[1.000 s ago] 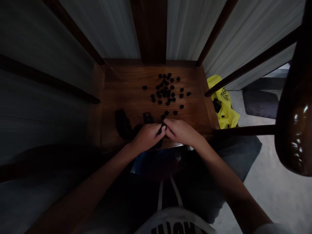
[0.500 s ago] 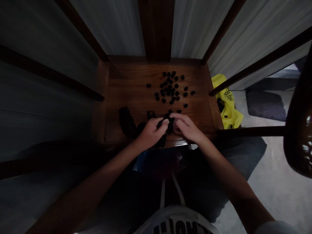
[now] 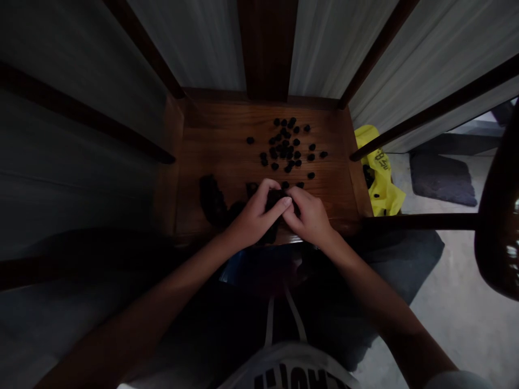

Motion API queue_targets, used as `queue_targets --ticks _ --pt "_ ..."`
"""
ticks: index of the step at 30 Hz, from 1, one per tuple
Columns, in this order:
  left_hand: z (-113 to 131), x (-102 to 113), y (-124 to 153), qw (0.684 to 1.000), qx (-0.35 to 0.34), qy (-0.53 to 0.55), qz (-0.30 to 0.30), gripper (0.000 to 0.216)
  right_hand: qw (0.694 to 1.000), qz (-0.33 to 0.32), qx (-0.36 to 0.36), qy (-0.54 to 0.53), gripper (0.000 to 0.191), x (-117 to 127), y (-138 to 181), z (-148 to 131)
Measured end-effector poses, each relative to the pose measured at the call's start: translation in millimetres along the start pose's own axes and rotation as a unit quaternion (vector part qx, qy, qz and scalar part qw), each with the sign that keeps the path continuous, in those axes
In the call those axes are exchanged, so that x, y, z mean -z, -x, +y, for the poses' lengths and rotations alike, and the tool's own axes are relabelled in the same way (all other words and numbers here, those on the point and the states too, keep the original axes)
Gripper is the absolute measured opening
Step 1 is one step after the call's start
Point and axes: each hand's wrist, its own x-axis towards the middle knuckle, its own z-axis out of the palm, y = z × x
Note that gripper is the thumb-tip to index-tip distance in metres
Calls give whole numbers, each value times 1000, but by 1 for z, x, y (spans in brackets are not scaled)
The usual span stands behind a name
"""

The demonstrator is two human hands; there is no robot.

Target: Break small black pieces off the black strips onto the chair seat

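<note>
My left hand (image 3: 259, 213) and my right hand (image 3: 308, 216) meet over the near edge of a brown wooden surface (image 3: 214, 129). Between them is a dark object (image 3: 275, 198), mostly covered by the fingers; its kind cannot be made out. My left thumb lies across it toward the right hand, and the right fingers curl round its other side. Beyond the hands lie many small round black pieces (image 3: 286, 148), loosely scattered. A long, dark, ridged object (image 3: 212, 200) rests left of my left hand, with more dark shapes beside it.
A yellow plastic bag (image 3: 381, 178) with dark bits on it hangs or stands right of the wooden surface. Dark wooden bars (image 3: 138, 43) rise around the surface. A dark mat (image 3: 443, 178) lies on the pale floor at the right. A glossy dark rounded thing (image 3: 497, 227) stands nearer.
My left fingers have arched up over the dark object and the left thumb has moved across to the right hand. The right hand has curled closer around it. The scattered pieces lie as before.
</note>
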Motion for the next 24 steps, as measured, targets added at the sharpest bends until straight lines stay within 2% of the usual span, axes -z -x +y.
queue_targets --ticks 3,7,10,15,19,24 --pt "3 2 0 999 -20 2 -47 30 999 15 15 45 16 -2 2 1" --pt "7 10 -2 989 21 -28 -142 31 990 13 53 130 18 -1 1 5" --pt "7 18 -4 983 26 -75 -164 33 988 -14 64 140 15 5 -2 5" --pt "10 27 -7 973 49 -74 -212 36 997 -72 28 -19 12 13 -6 3" --pt "9 33 -12 962 72 -57 -258 33 982 -99 21 -157 17 10 -7 7" --pt "2 32 -14 954 111 -4 -277 32 967 -121 1 -225 17 9 -10 12"
